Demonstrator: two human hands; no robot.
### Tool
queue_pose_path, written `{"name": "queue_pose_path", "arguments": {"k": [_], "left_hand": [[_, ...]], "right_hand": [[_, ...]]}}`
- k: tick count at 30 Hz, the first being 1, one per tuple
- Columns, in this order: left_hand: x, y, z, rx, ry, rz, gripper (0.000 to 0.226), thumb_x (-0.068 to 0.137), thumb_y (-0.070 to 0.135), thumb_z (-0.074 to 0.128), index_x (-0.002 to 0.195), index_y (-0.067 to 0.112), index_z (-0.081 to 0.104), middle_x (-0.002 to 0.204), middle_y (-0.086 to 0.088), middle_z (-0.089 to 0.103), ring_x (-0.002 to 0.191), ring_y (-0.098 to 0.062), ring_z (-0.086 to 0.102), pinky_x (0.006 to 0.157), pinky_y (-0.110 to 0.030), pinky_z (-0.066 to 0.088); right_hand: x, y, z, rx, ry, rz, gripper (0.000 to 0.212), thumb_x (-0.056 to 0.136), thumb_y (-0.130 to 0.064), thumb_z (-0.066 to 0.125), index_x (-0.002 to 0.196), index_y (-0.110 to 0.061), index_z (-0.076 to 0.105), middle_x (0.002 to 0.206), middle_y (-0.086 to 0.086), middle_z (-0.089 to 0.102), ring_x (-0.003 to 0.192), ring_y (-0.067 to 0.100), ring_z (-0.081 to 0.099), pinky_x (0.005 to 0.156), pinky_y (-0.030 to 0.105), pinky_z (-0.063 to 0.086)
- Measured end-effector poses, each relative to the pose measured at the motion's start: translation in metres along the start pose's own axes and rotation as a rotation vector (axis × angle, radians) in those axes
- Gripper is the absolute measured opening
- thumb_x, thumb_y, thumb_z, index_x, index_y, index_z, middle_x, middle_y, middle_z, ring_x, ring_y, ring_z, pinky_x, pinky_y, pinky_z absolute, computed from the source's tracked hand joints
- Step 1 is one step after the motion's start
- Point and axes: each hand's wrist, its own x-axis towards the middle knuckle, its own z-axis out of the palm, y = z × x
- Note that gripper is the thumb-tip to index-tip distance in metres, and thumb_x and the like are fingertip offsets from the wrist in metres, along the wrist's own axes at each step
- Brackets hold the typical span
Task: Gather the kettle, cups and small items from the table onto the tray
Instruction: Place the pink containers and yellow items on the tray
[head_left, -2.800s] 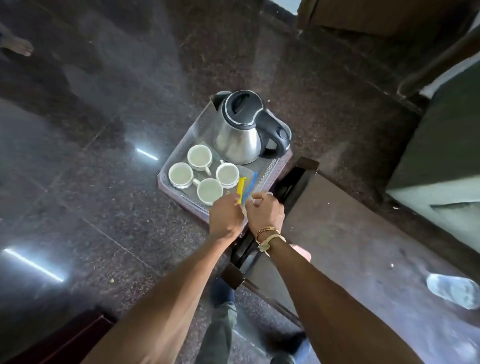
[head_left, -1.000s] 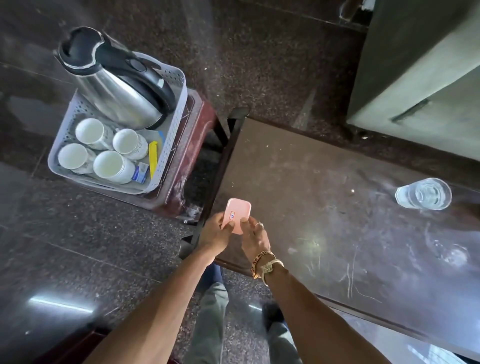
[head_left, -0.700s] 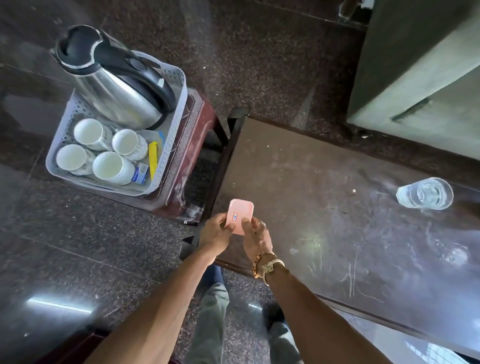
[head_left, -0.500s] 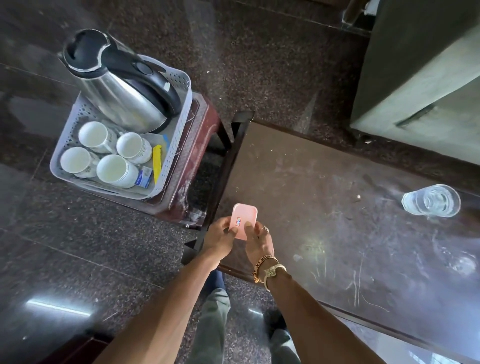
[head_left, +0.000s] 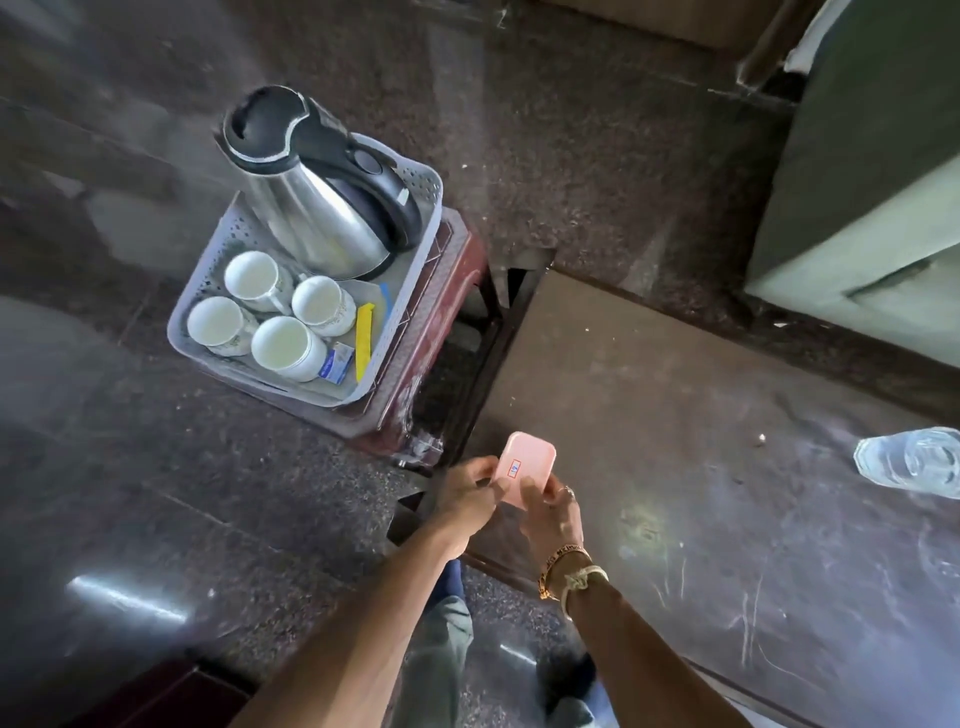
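Left hand (head_left: 467, 491) and right hand (head_left: 550, 512) are gripping a pink box (head_left: 524, 467) with curled fingers (head_left: 478, 470), over the table (head_left: 675, 415) just right of the tray (head_left: 410, 291). Kettle (head_left: 317, 208), four cups (head_left: 283, 345) and sachets (head_left: 364, 332) are sitting inside the tray. A glass (head_left: 914, 462) is standing far right of the tray.

One steel electric kettle (head_left: 317, 208), four white cups (head_left: 280, 345), one grey perforated tray (head_left: 415, 249), one yellow stick sachet (head_left: 363, 340), one blue stick sachet (head_left: 385, 301), one small blue-and-white packet (head_left: 336, 362), one pink box (head_left: 524, 462), one clear drinking glass (head_left: 914, 462), one maroon stool (head_left: 441, 322), one dark table (head_left: 649, 415).
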Motion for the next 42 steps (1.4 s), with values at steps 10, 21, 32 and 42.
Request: {"name": "queue_pose_path", "arguments": {"k": [10,21,32,42], "left_hand": [[-0.018,0.005,-0.014,-0.05,-0.005,0.003,0.021,0.092,0.018,0.065,0.094,0.035,0.076,0.105,0.002,0.078,0.107,-0.03,0.07,0.088,-0.048,0.054],[-0.062,0.09,-0.086,-0.191,0.166,0.252,0.023,0.091,0.012,0.068,0.11,0.025,0.074,0.094,0.001,0.075,0.077,-0.01,0.06,0.07,-0.03,0.05],[-0.056,0.141,-0.188,-0.139,0.471,0.383,0.016,0.092,0.021,0.063,0.1,0.021,0.077,0.077,0.009,0.071,0.069,-0.004,0.059,0.069,-0.029,0.048],[-0.021,0.119,-0.2,0.141,0.516,0.206,0.026,0.096,0.022,0.052,0.098,0.01,0.075,0.093,-0.013,0.075,0.085,-0.029,0.069,0.065,-0.032,0.047]], "right_hand": [[-0.008,-0.013,-0.001,0.0,-0.077,0.032,0.029,0.097,-0.024,0.061,0.119,-0.004,0.064,0.112,0.018,0.069,0.109,0.04,0.064,0.093,0.057,0.052],[-0.069,-0.13,0.028,0.162,0.013,-0.157,0.029,0.065,-0.046,0.067,0.088,-0.031,0.073,0.094,0.005,0.076,0.093,0.03,0.071,0.089,0.054,0.055],[-0.081,-0.219,0.112,0.039,-0.155,-0.3,0.033,0.087,-0.034,0.073,0.108,-0.008,0.073,0.096,0.011,0.073,0.082,0.019,0.057,0.082,0.038,0.05],[-0.047,-0.198,0.151,-0.101,-0.2,-0.15,0.014,0.088,-0.029,0.067,0.09,-0.017,0.072,0.091,0.015,0.071,0.08,0.026,0.06,0.089,0.051,0.053]]}}
